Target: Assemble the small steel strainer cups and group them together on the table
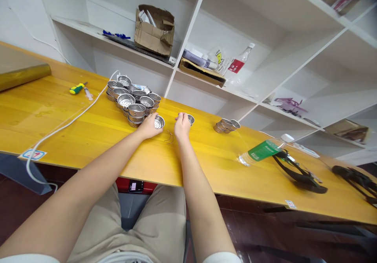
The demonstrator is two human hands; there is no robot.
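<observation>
My left hand [149, 126] is closed around a small perforated metal strainer cup [159, 122], its open mouth facing up toward me. To the right, my right hand [182, 126] grips another strainer cup [191, 119], mostly covered by the fingers. On the tabletop between the hands lie thin curved wire pieces [169, 138]. Just beyond my left hand stands a large cluster of stacked strainer cups [137, 109]. A smaller group of strainer cups [226, 125] sits farther right.
A yellow-green screwdriver [77, 88] and a white cable [73, 121] lie on the wooden table [159, 159] at left. At right are a green-labelled bottle [263, 150] and a black strap-like device [299, 176]. White shelves [188, 31] with a cardboard box [154, 31] rise behind.
</observation>
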